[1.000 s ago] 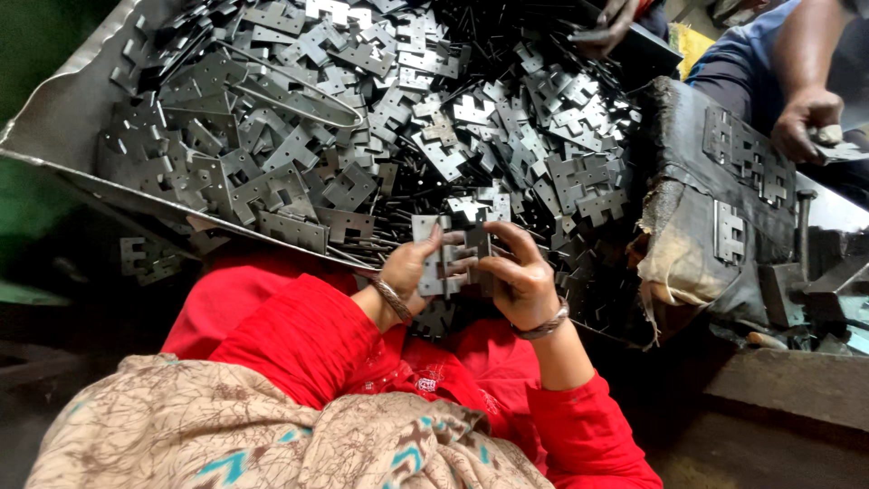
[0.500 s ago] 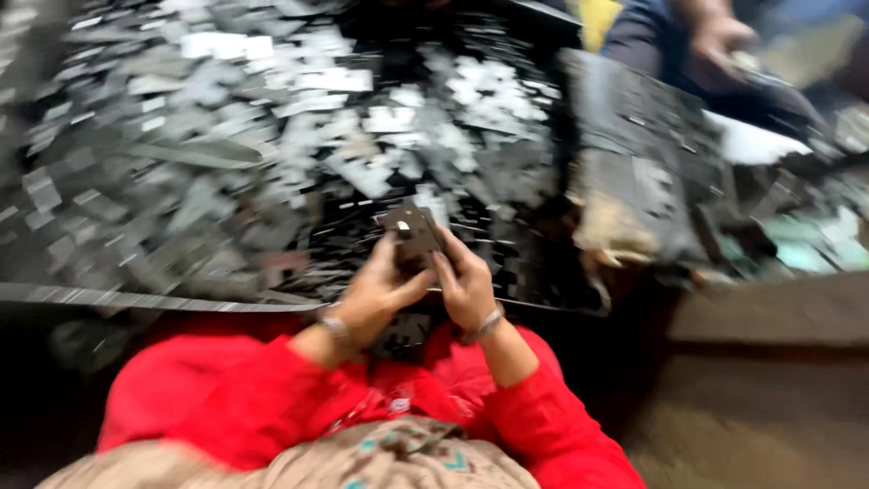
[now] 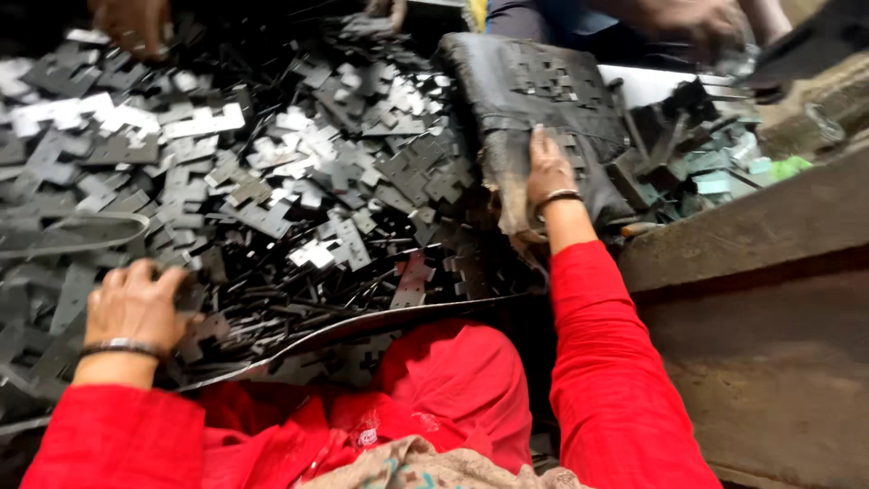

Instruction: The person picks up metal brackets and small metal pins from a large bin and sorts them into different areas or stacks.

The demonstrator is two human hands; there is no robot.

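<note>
Plainly, the heap of stamped metal plates is filling most of the view, lying in a wide sheet-metal tray whose bent near lip is running just above the person's red-clad lap. Taking that heap as the landmark: at its right edge a dark, worn sack is slumping over the tray side, with a few plates lying on its top. Beyond the sack, farther right, greenish metal offcuts are lying in a jumble against a rusty beam.

The right hand is resting flat on the sack at the heap's right edge, fingers spread long, its grip closed on nothing that shows. The left hand is lying on the near-left corner of the heap, fingers curled down over the plates; whether its grip is actually pinching one I cannot tell, since the fingertips are hidden among the metal. Another person's hand is working at the heap's far-left edge.

Each plate is looking thin, stiff and light singly, though a stack would weigh up fast. The notched, cross-like outlines probably have sharp sheared edges and snag on neighbours, so pinching a plate by its flat faces seems safer than gripping the rims.
</note>
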